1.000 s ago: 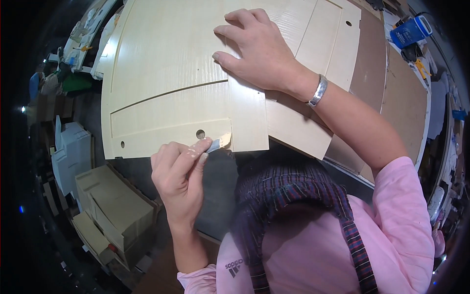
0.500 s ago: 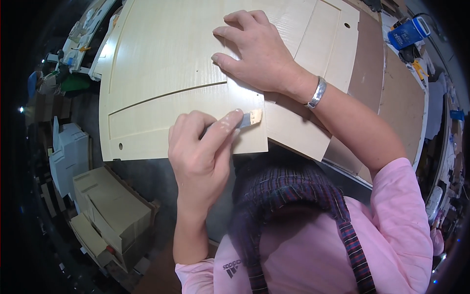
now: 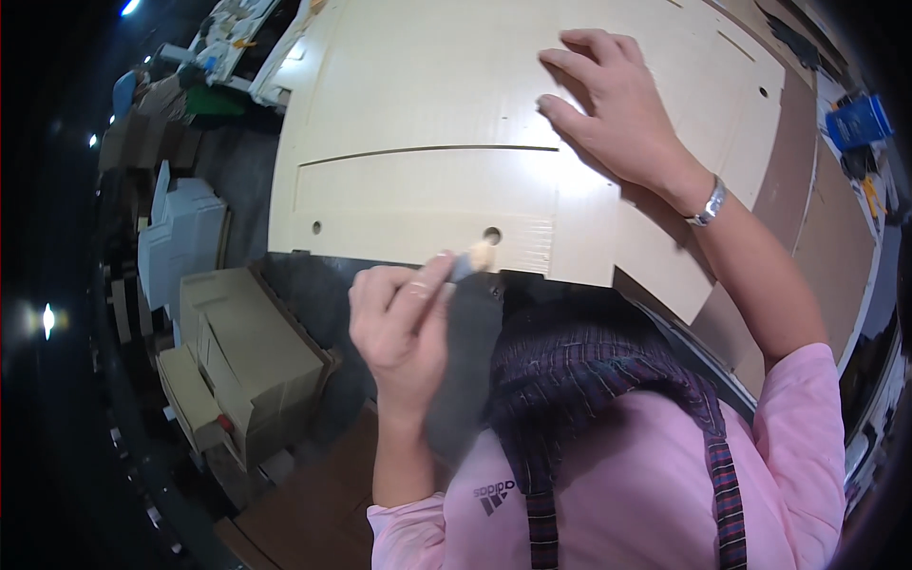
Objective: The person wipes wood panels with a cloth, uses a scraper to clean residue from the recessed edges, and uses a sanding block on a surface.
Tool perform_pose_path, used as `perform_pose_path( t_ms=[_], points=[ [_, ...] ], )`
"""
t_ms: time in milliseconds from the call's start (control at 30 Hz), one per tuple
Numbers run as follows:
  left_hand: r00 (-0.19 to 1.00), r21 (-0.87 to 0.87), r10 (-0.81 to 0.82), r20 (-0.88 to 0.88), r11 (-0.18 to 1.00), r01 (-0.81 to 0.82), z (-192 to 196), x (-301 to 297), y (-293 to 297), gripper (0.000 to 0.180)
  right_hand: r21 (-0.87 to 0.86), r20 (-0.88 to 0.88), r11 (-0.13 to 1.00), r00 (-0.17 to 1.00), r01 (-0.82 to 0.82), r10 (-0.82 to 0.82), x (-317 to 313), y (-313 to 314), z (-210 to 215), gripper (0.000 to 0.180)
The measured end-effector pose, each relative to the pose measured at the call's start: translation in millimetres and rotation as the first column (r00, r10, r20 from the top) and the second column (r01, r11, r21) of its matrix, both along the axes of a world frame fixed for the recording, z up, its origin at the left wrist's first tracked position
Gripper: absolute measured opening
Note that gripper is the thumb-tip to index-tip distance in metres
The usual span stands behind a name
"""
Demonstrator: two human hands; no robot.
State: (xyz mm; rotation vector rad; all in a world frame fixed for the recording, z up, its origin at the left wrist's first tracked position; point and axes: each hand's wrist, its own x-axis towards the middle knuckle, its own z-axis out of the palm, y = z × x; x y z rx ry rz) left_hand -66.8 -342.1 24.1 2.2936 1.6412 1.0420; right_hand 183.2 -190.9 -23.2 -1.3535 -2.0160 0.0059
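My left hand [image 3: 404, 318] pinches a putty knife [image 3: 463, 269], its blade tip carrying a lump of cream putty [image 3: 482, 255]. The blade is at the near edge of a pale wood-look panel [image 3: 399, 114], close to a round hole [image 3: 491, 235] in it. Motion blurs the knife, so I cannot tell whether it touches. Faint streaks show on the panel just right of the hole. With fingers spread, my right hand [image 3: 622, 114] rests on or just above the panel's right part, holding nothing. A silver bracelet [image 3: 708, 201] circles that wrist.
Brown boards [image 3: 826, 223] lie under the panel at right, with a blue container [image 3: 859, 122] beyond. Cardboard boxes [image 3: 256, 342] and a white box [image 3: 185, 233] stand on the floor at left. A cluttered bench [image 3: 233, 43] is at far left.
The whole view has shifted. My left hand has drawn the knife back from the panel's face toward its near edge, uncovering the round hole. My right hand stays spread over the panel.
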Motion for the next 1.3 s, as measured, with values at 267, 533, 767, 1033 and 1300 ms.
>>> perform_pose_path(
  t_ms=[267, 533, 767, 1033, 1300],
  points=[
    [0.93, 0.117, 0.367, -0.022, 0.925, -0.363, -0.1, -91.6, -9.5, 0.025, -0.092, -0.029, 0.995, 0.999, -0.03, 0.027, -1.9, -1.0, 10.7, 0.046],
    [0.898, 0.099, 0.406, 0.171, 0.9, -0.425, -3.2, -179.5, 24.3, 0.026, -0.16, 0.053, 0.987, 0.999, 0.006, 0.003, -7.3, -1.7, 23.7, 0.045],
    [0.992, 0.082, 0.123, 0.024, 0.989, -0.125, 14.3, -232.5, 73.2, 0.026, -0.174, 0.217, 0.951, 0.952, 0.254, -0.215, -39.6, 7.9, 35.8, 0.029],
    [0.917, -0.044, -0.049, 0.397, 0.996, 0.072, 13.0, -282.8, 121.0, 0.023, -0.039, 0.295, 0.947, 0.909, 0.32, -0.295, -46.5, 15.2, 22.1, 0.027],
    [0.773, -0.232, 0.015, 0.634, 0.958, 0.171, -16.2, -311.6, 178.0, 0.027, -0.081, 0.251, 0.934, 0.914, 0.348, -0.319, -58.1, 11.6, 32.1, 0.023]
  ],
)
